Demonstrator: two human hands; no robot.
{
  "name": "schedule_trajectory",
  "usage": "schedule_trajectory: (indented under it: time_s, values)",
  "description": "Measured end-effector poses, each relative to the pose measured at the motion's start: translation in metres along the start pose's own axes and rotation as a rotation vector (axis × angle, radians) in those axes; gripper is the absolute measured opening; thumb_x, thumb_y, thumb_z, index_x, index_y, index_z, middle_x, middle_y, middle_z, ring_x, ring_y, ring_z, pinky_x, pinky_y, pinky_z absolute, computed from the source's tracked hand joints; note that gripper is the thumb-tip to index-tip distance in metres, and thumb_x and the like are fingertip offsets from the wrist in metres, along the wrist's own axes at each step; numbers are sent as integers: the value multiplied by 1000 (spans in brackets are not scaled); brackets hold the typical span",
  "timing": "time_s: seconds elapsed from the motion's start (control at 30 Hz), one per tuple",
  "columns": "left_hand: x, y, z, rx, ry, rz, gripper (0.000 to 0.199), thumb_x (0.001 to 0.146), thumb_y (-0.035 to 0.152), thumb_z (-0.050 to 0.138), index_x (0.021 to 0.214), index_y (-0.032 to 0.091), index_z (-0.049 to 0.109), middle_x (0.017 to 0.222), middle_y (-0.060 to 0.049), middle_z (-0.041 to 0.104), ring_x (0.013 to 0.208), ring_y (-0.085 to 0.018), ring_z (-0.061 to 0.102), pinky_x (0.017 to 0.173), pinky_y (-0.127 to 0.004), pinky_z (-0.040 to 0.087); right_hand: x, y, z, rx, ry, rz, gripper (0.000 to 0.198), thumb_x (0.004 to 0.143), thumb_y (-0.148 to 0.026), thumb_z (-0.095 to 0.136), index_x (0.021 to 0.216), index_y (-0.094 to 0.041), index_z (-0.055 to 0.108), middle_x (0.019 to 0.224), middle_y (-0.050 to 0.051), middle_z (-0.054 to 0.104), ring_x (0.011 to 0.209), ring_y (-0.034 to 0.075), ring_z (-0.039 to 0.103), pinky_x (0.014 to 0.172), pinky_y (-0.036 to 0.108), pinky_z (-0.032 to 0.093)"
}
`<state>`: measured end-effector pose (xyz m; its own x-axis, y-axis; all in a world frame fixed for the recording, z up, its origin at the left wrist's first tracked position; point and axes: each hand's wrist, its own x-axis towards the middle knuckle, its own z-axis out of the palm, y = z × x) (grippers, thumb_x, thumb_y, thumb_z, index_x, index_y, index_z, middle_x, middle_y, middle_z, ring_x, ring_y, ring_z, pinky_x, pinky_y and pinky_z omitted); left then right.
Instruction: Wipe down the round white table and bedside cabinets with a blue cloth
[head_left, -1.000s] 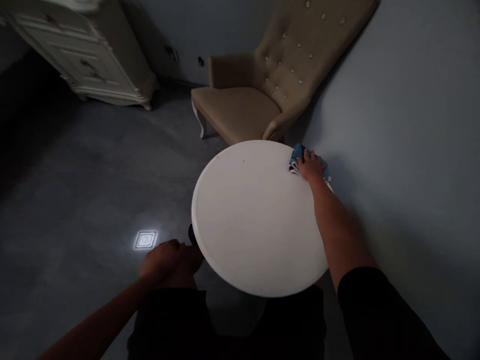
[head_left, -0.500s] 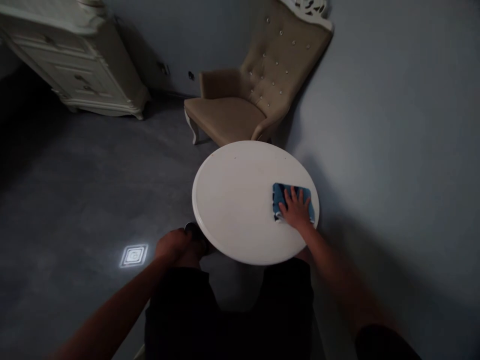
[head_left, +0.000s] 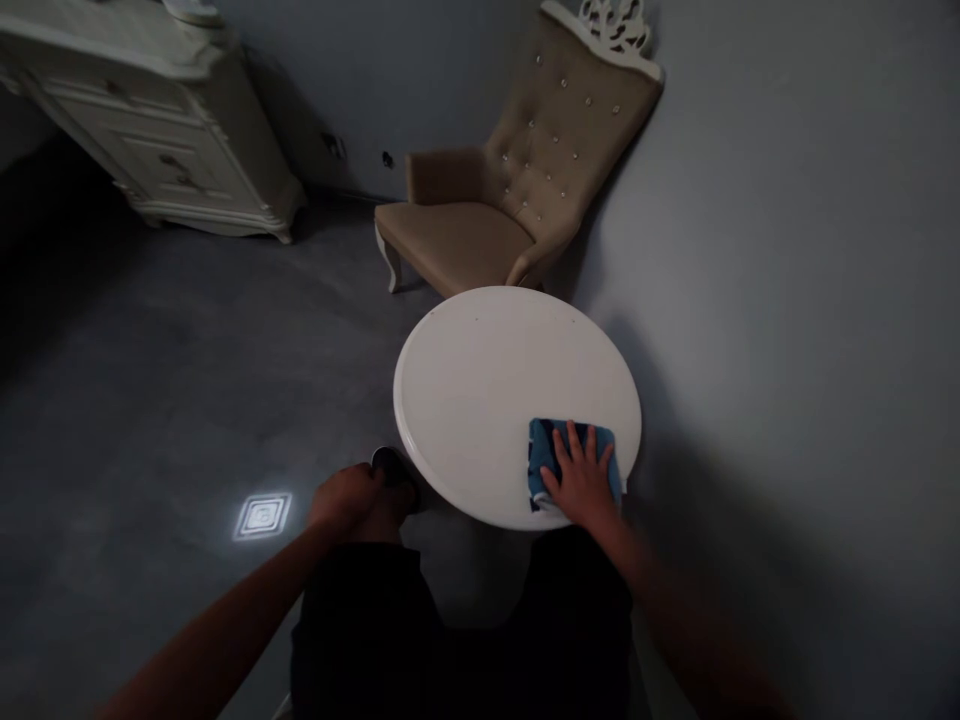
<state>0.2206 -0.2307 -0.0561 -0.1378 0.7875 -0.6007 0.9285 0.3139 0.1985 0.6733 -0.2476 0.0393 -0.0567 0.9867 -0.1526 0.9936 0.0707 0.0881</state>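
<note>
A round white table (head_left: 480, 390) stands in front of me in a dim room. My right hand (head_left: 579, 482) lies flat, fingers spread, pressing a blue cloth (head_left: 541, 450) onto the table's near right edge. My left hand (head_left: 346, 497) hangs in a loose fist below the table's left rim, beside my knee. A small dark object (head_left: 391, 462) sits just past its knuckles; whether the hand holds it I cannot tell.
A beige tufted armchair (head_left: 480, 220) stands beyond the table against the grey wall. A cream chest of drawers (head_left: 165, 150) is at the far left. A bright square light patch (head_left: 262, 516) shines on the grey floor.
My right hand slid the blue cloth from the table's far right edge toward me, down to the near right edge. My left hand stayed by the table's left rim.
</note>
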Motion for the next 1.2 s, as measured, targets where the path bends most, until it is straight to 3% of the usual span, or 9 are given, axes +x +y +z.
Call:
schedule_trajectory:
  time_s: [0.13,0.4,0.53,0.63,0.73,0.87,0.97,1.1,1.2]
  values:
    - [-5,6,-14,-14,-48,-63,58,112,50,39,119,16,85,129,-24,85,119,-42,82,94,-47,61,106,10,-19,-2,0,3,80,119,-63,36,186,-21,39,197,14,21,178,59,18,134,93,23]
    - [5,4,-29,2,-88,-117,58,112,49,38,119,18,86,127,-21,86,120,-40,82,94,-43,59,327,30,-37,8,-17,122,88,118,-73,16,190,-23,24,198,18,13,177,58,17,132,94,20]
    - [15,-7,-20,1,-66,-121,59,111,52,38,116,20,87,125,-20,86,117,-39,82,94,-42,60,389,39,-41,-12,-9,189,91,117,-74,12,191,-22,21,198,20,14,175,57,22,131,93,25]
    - [17,-9,-17,-5,-56,-136,58,111,52,39,116,20,87,126,-20,86,118,-39,82,94,-42,60,402,40,-40,10,12,211,92,117,-74,11,191,-20,20,197,23,14,174,56,21,130,94,22]
    - [16,-8,-16,5,-45,-141,57,110,52,41,118,20,87,128,-20,86,119,-39,81,95,-42,60,382,35,-37,48,19,176,93,117,-75,13,190,-19,23,196,24,15,175,58,19,130,96,18]
    - [13,-2,-14,21,-44,-103,59,111,51,39,120,18,86,129,-23,85,121,-40,81,97,-44,60,306,23,-34,22,-6,102,87,119,-70,18,190,-21,25,198,19,14,177,58,17,132,95,18]
    - [9,4,-13,30,-42,-55,61,112,48,35,121,15,85,132,-25,84,125,-41,80,100,-47,60,217,9,-29,-14,-12,44,83,119,-64,24,190,-20,27,199,16,14,178,58,16,134,93,22]
    - [1,12,-12,36,-50,-23,61,112,49,36,124,14,84,136,-27,83,126,-42,79,100,-48,61,73,-14,-12,-24,-1,-55,83,117,-60,35,190,-20,29,198,14,16,178,60,14,135,92,21]
    - [-5,15,-14,17,-50,-16,62,112,52,38,124,13,84,134,-28,83,123,-43,80,98,-48,61,-26,-32,9,0,4,-97,89,112,-68,42,191,-39,14,195,0,22,179,55,17,137,91,24]
